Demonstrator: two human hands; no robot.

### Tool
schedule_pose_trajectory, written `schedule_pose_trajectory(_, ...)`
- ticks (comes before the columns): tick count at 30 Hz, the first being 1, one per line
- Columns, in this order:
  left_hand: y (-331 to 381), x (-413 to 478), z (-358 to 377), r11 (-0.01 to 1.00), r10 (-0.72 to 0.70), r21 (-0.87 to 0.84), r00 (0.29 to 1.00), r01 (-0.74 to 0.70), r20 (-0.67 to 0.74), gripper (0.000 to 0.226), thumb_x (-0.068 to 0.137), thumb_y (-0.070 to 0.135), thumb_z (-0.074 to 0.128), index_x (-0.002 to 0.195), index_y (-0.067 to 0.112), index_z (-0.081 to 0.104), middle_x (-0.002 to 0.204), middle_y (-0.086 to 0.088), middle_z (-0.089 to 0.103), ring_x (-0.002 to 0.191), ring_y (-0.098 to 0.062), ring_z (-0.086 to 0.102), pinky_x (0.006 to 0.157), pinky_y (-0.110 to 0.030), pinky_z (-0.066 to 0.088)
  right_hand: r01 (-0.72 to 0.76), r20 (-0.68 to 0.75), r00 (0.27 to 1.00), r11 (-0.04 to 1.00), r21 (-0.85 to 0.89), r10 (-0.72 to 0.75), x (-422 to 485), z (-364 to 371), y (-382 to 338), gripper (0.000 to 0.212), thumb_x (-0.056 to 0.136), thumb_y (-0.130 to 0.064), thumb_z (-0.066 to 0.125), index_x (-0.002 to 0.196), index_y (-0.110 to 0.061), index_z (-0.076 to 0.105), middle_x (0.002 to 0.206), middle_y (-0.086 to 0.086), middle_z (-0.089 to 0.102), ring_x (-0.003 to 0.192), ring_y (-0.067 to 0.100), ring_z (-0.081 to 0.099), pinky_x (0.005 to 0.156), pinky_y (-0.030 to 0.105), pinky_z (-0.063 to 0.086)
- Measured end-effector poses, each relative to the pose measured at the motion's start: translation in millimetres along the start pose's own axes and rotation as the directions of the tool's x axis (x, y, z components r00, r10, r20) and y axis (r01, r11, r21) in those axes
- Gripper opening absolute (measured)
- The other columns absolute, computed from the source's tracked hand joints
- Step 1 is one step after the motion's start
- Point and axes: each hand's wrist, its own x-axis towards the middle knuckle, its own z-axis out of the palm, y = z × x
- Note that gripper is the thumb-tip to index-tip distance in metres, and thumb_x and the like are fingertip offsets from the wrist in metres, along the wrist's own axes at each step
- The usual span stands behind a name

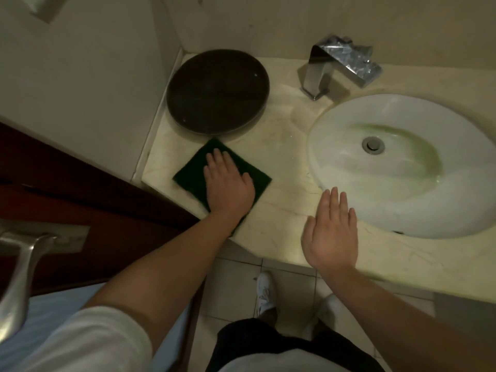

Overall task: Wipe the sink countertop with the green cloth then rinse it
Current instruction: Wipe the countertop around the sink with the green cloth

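A dark green cloth (pixel 191 171) lies flat on the cream marble countertop (pixel 284 146), near its left front edge. My left hand (pixel 228 183) presses flat on the cloth with straight fingers, covering its middle and near corner. My right hand (pixel 331 229) is held flat with straight fingers over the counter's front edge, just left of the white oval sink (pixel 402 167), and holds nothing. The sink's basin looks wet, with a metal drain (pixel 373 144) in the middle. A chrome tap (pixel 338 65) stands behind the sink.
A dark round dish (pixel 217 91) sits at the back left corner of the counter, just beyond the cloth. A brown door (pixel 67 200) with a metal handle (pixel 18 267) is at the left. Tiled floor and my white shoes (pixel 265 291) show below the counter edge.
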Motion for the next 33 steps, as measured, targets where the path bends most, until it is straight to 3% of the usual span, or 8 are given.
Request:
schedule_pose_trajectory(4, 37.8, -45.3, 13.7, 0.966, 0.259, 0.003, 0.965, -0.259, 0.036, 0.073, 0.094, 0.039, 0.024, 0.152, -0.001, 0.006, 0.161, -0.021, 0.005, 0.149, -0.034, 0.004, 0.121, -0.048, 0.010, -0.002, -0.003, 1.000, 1.000, -0.004, 0.002, -1.0, 1.1, 1.5, 0.065, 0.096, -0.033, 0.024, 0.153, -0.003, 0.016, 0.162, 0.015, 0.017, 0.150, 0.030, 0.013, 0.121, 0.047, 0.015)
schedule_pose_trajectory(8, 11.5, -78.6, 19.0, 0.901, 0.433, -0.022, 0.896, -0.433, 0.097, 0.074, 0.093, 0.041, 0.028, 0.153, 0.005, 0.008, 0.162, -0.014, 0.005, 0.150, -0.028, 0.002, 0.121, -0.046, 0.010, 0.000, -0.005, 1.000, 1.000, 0.006, 0.000, -1.6, 0.2, 1.9, 0.064, 0.097, -0.033, 0.022, 0.153, -0.004, 0.016, 0.162, 0.015, 0.017, 0.150, 0.029, 0.012, 0.121, 0.046, 0.015)
schedule_pose_trajectory(10, -12.0, -79.7, 17.1, 0.932, 0.362, -0.030, 0.929, -0.361, 0.075, 0.074, 0.092, 0.041, 0.027, 0.153, 0.006, 0.009, 0.162, -0.013, 0.006, 0.150, -0.027, 0.003, 0.122, -0.045, 0.009, 0.003, -0.002, 1.000, 1.000, 0.008, -0.003, -2.1, -0.6, 1.6, 0.065, 0.096, -0.034, 0.021, 0.154, -0.004, 0.015, 0.162, 0.014, 0.016, 0.151, 0.028, 0.010, 0.121, 0.046, 0.014)
schedule_pose_trajectory(13, -45.3, -62.2, 11.8, 0.994, 0.103, -0.030, 0.995, -0.102, 0.004, 0.073, 0.093, 0.040, 0.026, 0.153, 0.004, 0.006, 0.162, -0.014, 0.006, 0.150, -0.029, 0.004, 0.122, -0.043, 0.007, -0.004, 0.004, 1.000, 1.000, 0.012, 0.004, -2.3, -1.3, 1.3, 0.065, 0.096, -0.034, 0.021, 0.154, -0.004, 0.014, 0.162, 0.013, 0.015, 0.151, 0.028, 0.009, 0.121, 0.046, 0.014)
schedule_pose_trajectory(20, -64.2, 1.4, -1.1, 0.953, -0.290, -0.094, 0.957, 0.288, -0.004, 0.073, 0.095, 0.040, 0.024, 0.152, -0.002, 0.003, 0.161, -0.021, 0.004, 0.149, -0.034, 0.003, 0.121, -0.046, 0.006, -0.013, 0.005, 1.000, 0.999, 0.035, 0.013, -1.9, -1.5, 0.0, 0.065, 0.096, -0.033, 0.023, 0.154, -0.004, 0.015, 0.162, 0.013, 0.015, 0.151, 0.028, 0.010, 0.121, 0.046, 0.014)
schedule_pose_trajectory(24, -3.3, -49.4, 9.0, 0.998, -0.065, 0.014, 0.998, 0.065, -0.002, 0.073, 0.093, 0.041, 0.015, 0.150, -0.005, 0.005, 0.159, -0.026, 0.007, 0.148, -0.039, 0.008, 0.119, -0.050, 0.016, -0.007, 0.009, 1.000, 1.000, 0.030, 0.007, -2.2, -1.5, 0.9, 0.065, 0.097, -0.034, 0.020, 0.154, -0.004, 0.013, 0.163, 0.013, 0.014, 0.151, 0.028, 0.009, 0.121, 0.046, 0.013)
schedule_pose_trajectory(30, 43.5, -133.0, 31.3, 0.968, 0.248, 0.007, 0.965, -0.250, 0.080, 0.074, 0.092, 0.041, 0.018, 0.151, -0.001, 0.003, 0.160, -0.021, 0.000, 0.149, -0.034, 0.000, 0.121, -0.046, 0.002, 0.010, 0.001, 1.000, 1.000, 0.014, -0.010, -2.9, -3.6, 1.7, 0.064, 0.096, -0.033, 0.019, 0.153, -0.002, 0.016, 0.161, 0.016, 0.017, 0.150, 0.030, 0.013, 0.121, 0.047, 0.015)
schedule_pose_trajectory(33, 12.9, -124.6, 27.6, 0.976, 0.217, -0.018, 0.974, -0.217, 0.058, 0.072, 0.092, 0.039, 0.022, 0.151, 0.000, 0.011, 0.160, -0.019, 0.011, 0.149, -0.033, 0.010, 0.120, -0.047, 0.011, 0.001, 0.002, 1.000, 1.000, 0.027, -0.001, -3.0, -3.8, 0.8, 0.065, 0.096, -0.033, 0.020, 0.153, -0.002, 0.017, 0.161, 0.016, 0.018, 0.150, 0.029, 0.012, 0.121, 0.047, 0.015)
